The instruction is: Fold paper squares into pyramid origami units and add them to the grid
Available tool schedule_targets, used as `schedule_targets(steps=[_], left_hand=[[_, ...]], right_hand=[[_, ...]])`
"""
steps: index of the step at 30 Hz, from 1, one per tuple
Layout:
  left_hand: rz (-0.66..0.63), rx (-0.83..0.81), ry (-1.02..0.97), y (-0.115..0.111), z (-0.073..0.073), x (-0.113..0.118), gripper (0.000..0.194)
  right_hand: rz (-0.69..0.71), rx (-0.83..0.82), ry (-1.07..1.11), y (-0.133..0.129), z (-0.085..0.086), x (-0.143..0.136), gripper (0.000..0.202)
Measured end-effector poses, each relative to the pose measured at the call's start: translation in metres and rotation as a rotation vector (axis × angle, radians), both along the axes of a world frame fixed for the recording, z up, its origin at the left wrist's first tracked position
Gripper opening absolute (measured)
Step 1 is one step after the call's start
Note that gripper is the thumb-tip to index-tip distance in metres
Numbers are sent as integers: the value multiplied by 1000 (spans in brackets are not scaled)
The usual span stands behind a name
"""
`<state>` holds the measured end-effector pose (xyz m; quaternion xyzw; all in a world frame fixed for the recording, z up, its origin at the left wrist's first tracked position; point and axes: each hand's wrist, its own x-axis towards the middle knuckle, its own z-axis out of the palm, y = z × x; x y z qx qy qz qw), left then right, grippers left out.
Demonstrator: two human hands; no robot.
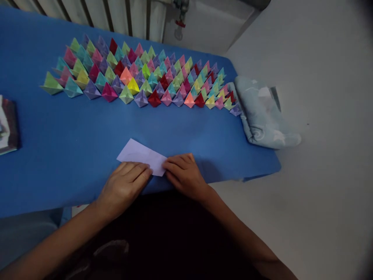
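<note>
A pale lilac sheet of paper (142, 153), folded into a long rectangle, lies slantwise near the front edge of the blue table. Along its lower edge rests my left hand (126, 181), fingers together and pressing the paper, thumb near the middle. At the right end, my right hand (185, 173) pinches the paper between thumb and fingers, hiding that corner. Behind the sheet, several rows of small folded paper boats (142, 99) stand in many colours, apart from both hands.
A rolled grey-blue blanket (262, 116) lies at the table's right end, by the white wall (326, 163). The blue table (64, 147) runs along a radiator (136, 17) with a red-handled valve (180, 23). A dark-sided packet (10, 124) sits at the left edge.
</note>
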<state>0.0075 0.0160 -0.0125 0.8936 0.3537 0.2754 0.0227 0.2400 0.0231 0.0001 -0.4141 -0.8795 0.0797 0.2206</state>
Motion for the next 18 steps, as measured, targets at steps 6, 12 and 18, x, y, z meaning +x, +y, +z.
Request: schedule_targets(steps=[6, 12, 18], left_hand=[[0, 17, 8, 1, 3, -6, 17], [42, -60, -10, 4, 11, 0, 12], [120, -168, 35, 5, 13, 7, 18]], right_hand=[[-101, -95, 44, 0, -3, 5, 21], [-139, -141, 128, 4, -7, 3, 19], [-182, -250, 181, 8, -3, 3, 14]])
